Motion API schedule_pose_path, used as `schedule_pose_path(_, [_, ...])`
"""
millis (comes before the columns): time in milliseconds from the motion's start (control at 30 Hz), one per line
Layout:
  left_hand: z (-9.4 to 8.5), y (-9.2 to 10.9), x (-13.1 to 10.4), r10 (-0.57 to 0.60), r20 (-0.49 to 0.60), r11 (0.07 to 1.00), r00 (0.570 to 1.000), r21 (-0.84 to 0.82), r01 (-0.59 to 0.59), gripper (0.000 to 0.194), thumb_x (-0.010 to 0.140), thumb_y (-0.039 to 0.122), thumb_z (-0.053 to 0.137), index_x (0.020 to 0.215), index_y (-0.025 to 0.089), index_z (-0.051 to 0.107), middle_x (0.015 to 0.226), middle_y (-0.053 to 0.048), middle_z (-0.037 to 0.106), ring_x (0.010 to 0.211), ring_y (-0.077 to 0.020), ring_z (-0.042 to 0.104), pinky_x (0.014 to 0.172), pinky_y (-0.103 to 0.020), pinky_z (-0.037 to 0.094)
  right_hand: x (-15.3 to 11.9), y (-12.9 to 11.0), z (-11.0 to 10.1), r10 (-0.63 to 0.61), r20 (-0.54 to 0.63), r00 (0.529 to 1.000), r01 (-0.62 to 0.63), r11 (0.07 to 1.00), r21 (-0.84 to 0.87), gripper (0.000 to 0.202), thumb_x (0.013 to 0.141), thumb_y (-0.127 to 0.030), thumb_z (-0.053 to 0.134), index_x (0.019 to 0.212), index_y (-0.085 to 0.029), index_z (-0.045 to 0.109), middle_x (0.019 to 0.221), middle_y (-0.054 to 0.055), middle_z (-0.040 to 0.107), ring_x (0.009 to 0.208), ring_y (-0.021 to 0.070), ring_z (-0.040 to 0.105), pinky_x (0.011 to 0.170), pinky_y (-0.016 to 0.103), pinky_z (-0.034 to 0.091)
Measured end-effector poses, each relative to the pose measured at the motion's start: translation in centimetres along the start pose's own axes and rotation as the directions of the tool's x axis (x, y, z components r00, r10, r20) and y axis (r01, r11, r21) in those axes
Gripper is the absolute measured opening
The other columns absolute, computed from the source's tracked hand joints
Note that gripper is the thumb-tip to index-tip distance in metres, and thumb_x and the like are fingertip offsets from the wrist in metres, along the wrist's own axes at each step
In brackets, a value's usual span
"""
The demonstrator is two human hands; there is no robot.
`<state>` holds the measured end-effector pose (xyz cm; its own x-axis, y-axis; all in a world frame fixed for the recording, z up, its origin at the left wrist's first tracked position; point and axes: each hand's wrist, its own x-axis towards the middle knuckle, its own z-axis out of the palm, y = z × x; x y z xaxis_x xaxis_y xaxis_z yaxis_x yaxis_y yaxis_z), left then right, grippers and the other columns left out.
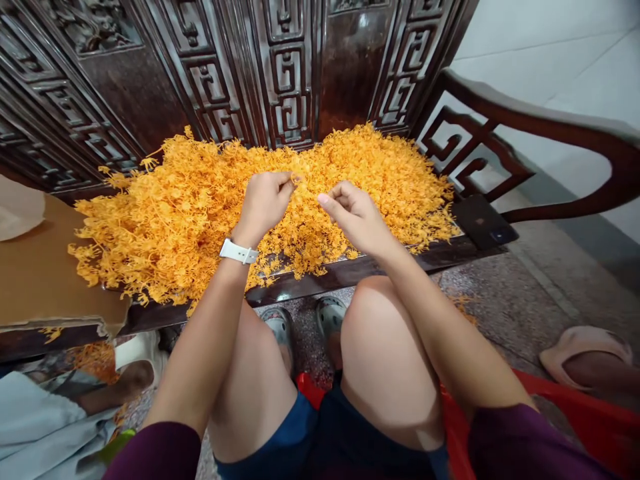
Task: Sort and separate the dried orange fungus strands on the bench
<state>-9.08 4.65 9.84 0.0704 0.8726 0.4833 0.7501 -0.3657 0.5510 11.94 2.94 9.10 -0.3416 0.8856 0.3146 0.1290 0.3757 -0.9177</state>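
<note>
A long heap of small orange plastic pieces [170, 220] covers the seat of a dark carved wooden bench [350, 270]. Above the middle of the heap, my left hand [265, 203], with a white watch [239, 252] on its wrist, pinches a small orange piece [296, 179] between thumb and fingertips. Just to the right, my right hand [353, 213] hovers over the heap with thumb and fingers curled close together. Whatever lies between those fingers is too small to make out. The two hands are apart.
A dark phone [483, 223] lies at the bench's right end, by the curved armrest [555, 127]. Cardboard [60, 267] rests at the left. Other people's feet show at both sides, with a red plastic stool [575, 413] at lower right.
</note>
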Motion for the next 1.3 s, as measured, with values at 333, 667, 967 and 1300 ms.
schedule_pose_path(333, [1.1, 3.8, -0.9, 0.077, 0.150, 0.992, 0.986, 0.089, -0.091, 0.029, 0.090, 0.015, 0.055, 0.062, 0.023, 0.054, 0.058, -0.005, 0.053, 0.066, -0.0246, 0.056, 0.069, -0.037, 0.035, 0.2, -0.1, -0.6, 0.028, 0.148, 0.989, -0.017, 0.997, -0.075, 0.057, 0.095, -0.066, 0.066, 0.061, -0.021, 0.055, 0.053, -0.003, 0.046, 0.053, 0.0110, 0.038, 0.052, 0.029, 0.028])
schedule_pose_path(667, [-0.6, -1.8, 0.7, -0.149, -0.071, 0.989, 0.986, -0.026, 0.147, 0.041, 0.100, 0.036, 0.058, 0.063, 0.023, 0.049, 0.061, -0.004, 0.052, 0.069, -0.0221, 0.053, 0.076, -0.035, 0.038, -3.2, -4.8, -0.2, -0.013, 0.979, 0.205, -0.158, 0.986, 0.047, 0.034, 0.095, -0.049, 0.074, 0.090, -0.016, 0.079, 0.084, 0.005, 0.076, 0.077, 0.0143, 0.068, 0.070, 0.025, 0.051])
schedule_pose_path(967, [0.2, 0.3, -0.2, 0.009, 0.012, 1.000, 1.000, 0.018, -0.010, 0.044, 0.103, 0.039, 0.054, 0.062, 0.024, 0.046, 0.055, -0.002, 0.046, 0.056, -0.0195, 0.045, 0.065, -0.035, 0.034, -0.2, -3.4, -0.6, 0.304, 0.027, 0.952, -0.257, 0.752, 0.607, 0.037, 0.092, -0.055, 0.075, 0.080, -0.025, 0.056, 0.062, -0.005, 0.049, 0.054, 0.0115, 0.047, 0.051, 0.026, 0.045])
schedule_pose_path(1300, [0.3, 0.8, -0.7, 0.066, 0.024, 0.988, 0.998, 0.140, -0.068, 0.041, 0.100, 0.032, 0.054, 0.061, 0.024, 0.044, 0.054, -0.002, 0.047, 0.051, -0.0186, 0.041, 0.059, -0.035, 0.028, -0.2, -1.6, -1.7, 0.553, -0.075, 0.830, -0.252, 0.491, 0.834, 0.023, 0.081, -0.024, 0.074, 0.091, -0.024, 0.054, 0.103, 0.007, 0.072, 0.084, 0.0139, 0.067, 0.072, 0.026, 0.059])
